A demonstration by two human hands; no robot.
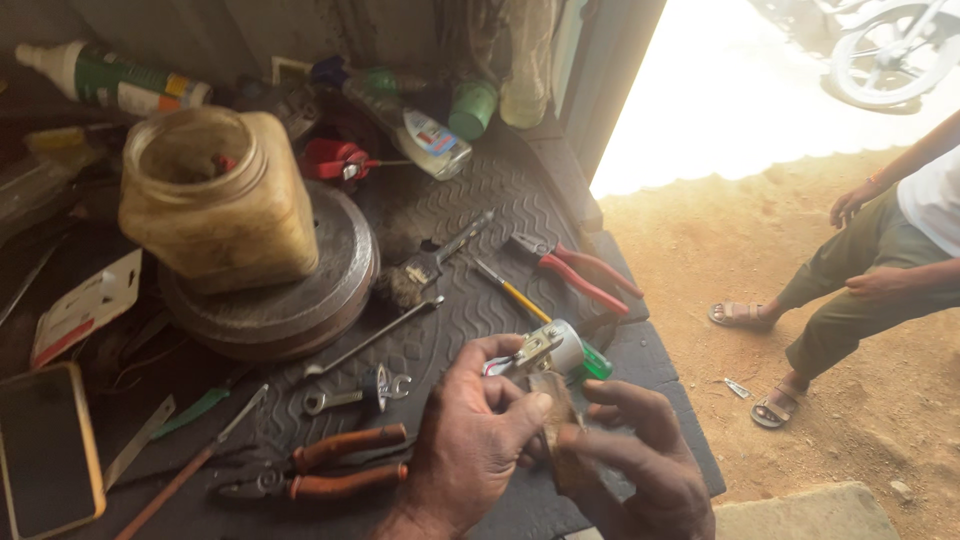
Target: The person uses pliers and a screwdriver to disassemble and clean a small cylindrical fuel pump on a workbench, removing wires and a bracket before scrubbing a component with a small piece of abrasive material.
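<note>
Both hands, left (470,440) and right (640,465), close together, fingers curled.

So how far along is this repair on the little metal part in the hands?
Hard to judge. Tools are already laid out on the bench mat: red-handled pliers, a screwdriver, a brush. In hand now: the left hand pinches a small metal part with a green end, and the right hand holds a brownish scrap against it. What remains cannot be told from this view.
</note>
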